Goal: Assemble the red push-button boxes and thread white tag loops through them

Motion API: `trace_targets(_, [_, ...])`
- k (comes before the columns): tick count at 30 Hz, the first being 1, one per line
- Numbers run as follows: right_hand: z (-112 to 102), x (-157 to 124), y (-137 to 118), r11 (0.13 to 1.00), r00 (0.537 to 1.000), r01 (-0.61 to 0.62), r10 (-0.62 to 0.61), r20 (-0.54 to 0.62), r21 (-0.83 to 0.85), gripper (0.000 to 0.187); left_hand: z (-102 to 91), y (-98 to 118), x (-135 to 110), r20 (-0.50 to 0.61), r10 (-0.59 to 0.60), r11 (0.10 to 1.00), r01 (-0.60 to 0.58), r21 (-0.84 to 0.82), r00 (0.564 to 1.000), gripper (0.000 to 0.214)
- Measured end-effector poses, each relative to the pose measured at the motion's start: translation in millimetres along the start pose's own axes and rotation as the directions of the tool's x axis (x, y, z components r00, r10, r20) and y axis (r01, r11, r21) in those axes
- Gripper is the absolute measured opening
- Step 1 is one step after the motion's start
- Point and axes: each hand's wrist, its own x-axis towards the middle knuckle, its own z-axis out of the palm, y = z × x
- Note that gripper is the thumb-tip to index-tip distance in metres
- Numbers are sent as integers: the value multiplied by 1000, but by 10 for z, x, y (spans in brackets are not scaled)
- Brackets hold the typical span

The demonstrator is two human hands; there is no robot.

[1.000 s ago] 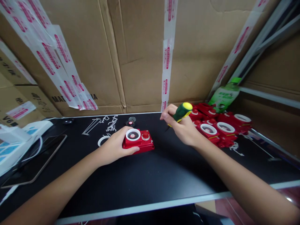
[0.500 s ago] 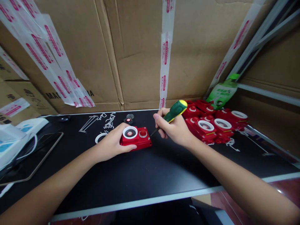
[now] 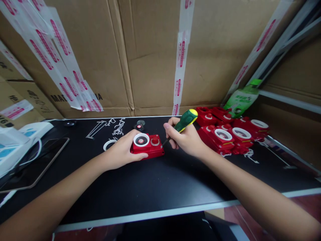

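My left hand [image 3: 124, 149] is closed round the left end of a red box-shaped device [image 3: 152, 154], thumb along its near side. On the device's top are a white ring with a dark disc inside and a round red knob. My right hand [image 3: 183, 135] grips a screwdriver [image 3: 186, 121] with a green and yellow handle, slanted down to the left. Its tip meets the device's right end, close to a corner; whether it sits in a screw is too small to tell. Beyond the device lies a small dark round part [image 3: 139, 126].
Several similar red devices [image 3: 220, 139] are piled at the right, before a green bottle [image 3: 242, 98]. A loose white ring [image 3: 109, 144] and thin white pieces [image 3: 118, 127] lie left of centre. A tablet-like device [image 3: 37, 167] rests at the left. Tall cardboard [image 3: 152, 67] stands along the table's back.
The screwdriver tip has come onto the corner area of the red device, from just beside it. My left hand keeps its hold. The whole view has shifted slightly.
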Motion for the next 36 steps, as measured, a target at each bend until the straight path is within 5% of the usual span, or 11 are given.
trace_targets(9, [-6, 33, 67, 999, 1000, -15, 14, 24, 45, 40, -12, 52, 0, 9, -33, 999, 33, -7, 999, 54])
trace_targets(19, [-110, 13, -21, 999, 949, -15, 3, 314, 37, 17, -25, 17, 4, 7, -33, 999, 33, -13, 999, 56])
trace_targets(36, [-111, 13, 45, 984, 982, 90, -62, 179, -152, 29, -28, 19, 0, 13, -49, 999, 49, -21, 999, 58])
